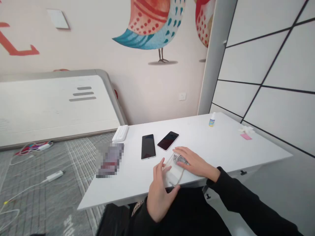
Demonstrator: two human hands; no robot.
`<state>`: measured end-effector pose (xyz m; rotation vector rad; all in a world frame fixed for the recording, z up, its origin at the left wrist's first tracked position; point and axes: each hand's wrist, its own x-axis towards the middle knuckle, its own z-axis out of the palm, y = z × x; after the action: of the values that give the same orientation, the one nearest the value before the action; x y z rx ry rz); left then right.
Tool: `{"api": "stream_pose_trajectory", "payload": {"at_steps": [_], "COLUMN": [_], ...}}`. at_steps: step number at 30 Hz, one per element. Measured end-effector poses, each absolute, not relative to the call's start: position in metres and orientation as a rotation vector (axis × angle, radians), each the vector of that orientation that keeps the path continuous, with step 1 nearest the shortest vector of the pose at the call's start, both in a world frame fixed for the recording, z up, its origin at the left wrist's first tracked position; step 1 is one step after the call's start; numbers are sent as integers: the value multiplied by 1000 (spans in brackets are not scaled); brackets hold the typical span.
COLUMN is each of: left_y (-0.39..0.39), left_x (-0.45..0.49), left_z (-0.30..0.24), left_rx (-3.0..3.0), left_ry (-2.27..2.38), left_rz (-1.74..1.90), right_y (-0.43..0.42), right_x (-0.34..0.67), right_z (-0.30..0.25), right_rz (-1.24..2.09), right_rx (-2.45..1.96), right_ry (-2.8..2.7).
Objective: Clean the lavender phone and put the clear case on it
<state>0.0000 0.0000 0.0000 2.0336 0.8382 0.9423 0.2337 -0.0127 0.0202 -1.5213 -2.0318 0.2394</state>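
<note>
A pale, see-through piece (174, 172) that looks like a clear phone case lies near the table's front edge, with a grey, coiled-looking patch at its top. My left hand (159, 191) curves around its lower left side, thumb by the bottom edge and fingertips on its left part. Across its upper right corner rests my right hand (193, 161), fingers bent over the edge and thumb by the grey patch. Just beyond are a dark-screened phone (168, 140), set at a slant, and a larger black phone (148, 146) to its left.
On the white table (197, 134) stand a small bottle (212, 119) at the back and a pink slip (246, 136) with crumpled white paper at the right. A white case (120, 133) and a blurred flat item (112, 160) lie left. Cables and a power strip (54, 176) are on the floor.
</note>
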Motion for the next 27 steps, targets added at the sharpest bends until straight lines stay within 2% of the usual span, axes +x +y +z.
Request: {"api": "stream_pose_trajectory", "payload": {"at_steps": [6,11,27], "left_y": [11,16,11], "left_x": [-8,-9,-6], "left_z": [6,12,17], "left_rx": [1618,1432,1462], "left_ry": [603,467,500], "left_rz": [750,675,701], "right_y": [-20,-26,-28], "right_x": [229,228,229], "right_z": [16,18,13], "right_rz": [360,335,282], "right_rx": [-1486,-1429,-1353], "right_ry": [-1930,-1931,-1839]}}
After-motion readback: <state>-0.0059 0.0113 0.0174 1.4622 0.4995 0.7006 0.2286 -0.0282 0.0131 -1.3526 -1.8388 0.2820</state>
